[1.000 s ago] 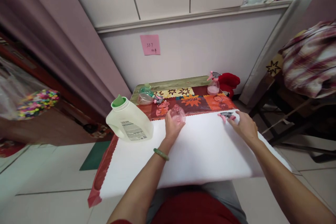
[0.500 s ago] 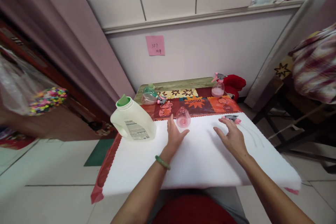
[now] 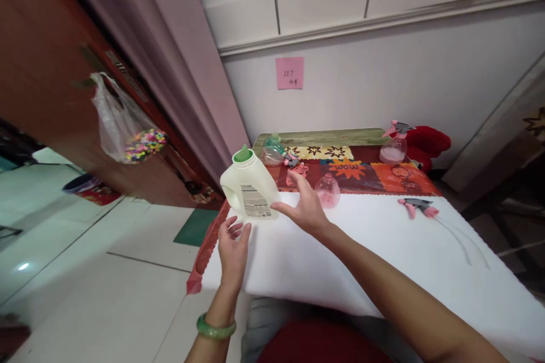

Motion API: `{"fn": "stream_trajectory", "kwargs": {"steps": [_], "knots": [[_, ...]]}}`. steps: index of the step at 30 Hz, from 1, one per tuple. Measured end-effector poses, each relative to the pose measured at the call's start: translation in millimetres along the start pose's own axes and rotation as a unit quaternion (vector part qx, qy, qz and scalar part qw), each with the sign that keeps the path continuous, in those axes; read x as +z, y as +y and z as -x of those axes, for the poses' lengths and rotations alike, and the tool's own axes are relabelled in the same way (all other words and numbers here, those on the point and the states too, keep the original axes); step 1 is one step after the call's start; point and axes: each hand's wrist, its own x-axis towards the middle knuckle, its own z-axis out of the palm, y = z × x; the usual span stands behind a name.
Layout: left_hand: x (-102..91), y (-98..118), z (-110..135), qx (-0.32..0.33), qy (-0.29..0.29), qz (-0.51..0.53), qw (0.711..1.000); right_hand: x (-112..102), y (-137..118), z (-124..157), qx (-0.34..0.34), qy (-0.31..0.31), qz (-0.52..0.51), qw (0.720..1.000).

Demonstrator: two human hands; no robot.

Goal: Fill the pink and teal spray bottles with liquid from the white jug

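A large whitish detergent jug (image 3: 251,187) with a green spout and no cap on its mouth stands at the left of the white-covered table. My left hand (image 3: 233,247), wearing a green bangle, is open just below the jug's lower left, fingers curved and holding nothing. At the jug's right side my right hand (image 3: 305,207) is open, thumb close to the jug's lower edge; whether it touches I cannot tell. Just beyond my right wrist stands a pink clear spray bottle body (image 3: 327,191) without its top. Its grey-and-pink trigger head (image 3: 419,207) lies on the right, with thin tubing trailing.
A pink spray bottle (image 3: 394,147) with its trigger on stands at the back right. Another clear bottle (image 3: 272,153) with a grey-and-pink trigger lies at the back left, beside something green. A bag of coloured pieces (image 3: 145,144) hangs from the door on the left.
Both hands have moved left: the left from beside the pink bottle to below the jug, the right from near the trigger head to the jug's right side. The view has swung left.
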Motion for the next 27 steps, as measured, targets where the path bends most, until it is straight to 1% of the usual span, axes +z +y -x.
{"fn": "stream_trajectory", "kwargs": {"steps": [2,5,7,9,13,16,19,22,25,27], "knots": [[-11.8,-0.6,-2.0,-0.010,0.016,0.005,1.000,25.9,-9.4,-23.9,0.029,-0.018,-0.003,0.999],[-23.2,-1.4,-1.1,-0.026,0.029,0.012,0.999,56.3,-19.6,-53.9,0.036,-0.017,0.002,0.999],[-27.3,-2.1,0.0,-0.039,0.028,0.020,0.999,68.6,-22.0,-67.3,0.036,-0.013,0.009,0.999],[-28.6,-3.1,0.6,-0.055,0.021,0.033,0.998,74.0,-21.3,-74.9,0.045,-0.022,0.022,0.998],[-23.7,-5.4,1.2,-0.095,0.004,0.069,0.993,69.1,-17.0,-76.8,0.055,-0.050,0.046,0.996],[-15.2,-6.9,-0.3,-0.122,0.006,0.115,0.986,60.2,-13.8,-70.8,0.047,-0.031,0.031,0.998],[-5.6,-8.1,-5.7,-0.146,0.019,0.182,0.972,50.2,-8.7,-60.3,0.043,-0.005,-0.004,0.999],[2.9,-10.0,-15.1,-0.183,0.029,0.256,0.949,38.9,0.7,-47.8,0.032,0.012,-0.054,0.998],[11.6,-12.7,-25.9,-0.228,0.037,0.322,0.918,28.7,14.3,-36.5,0.019,0.029,-0.117,0.993],[19.2,-15.0,-32.5,-0.254,0.032,0.364,0.896,23.6,23.6,-30.4,0.018,0.044,-0.162,0.986]]}}
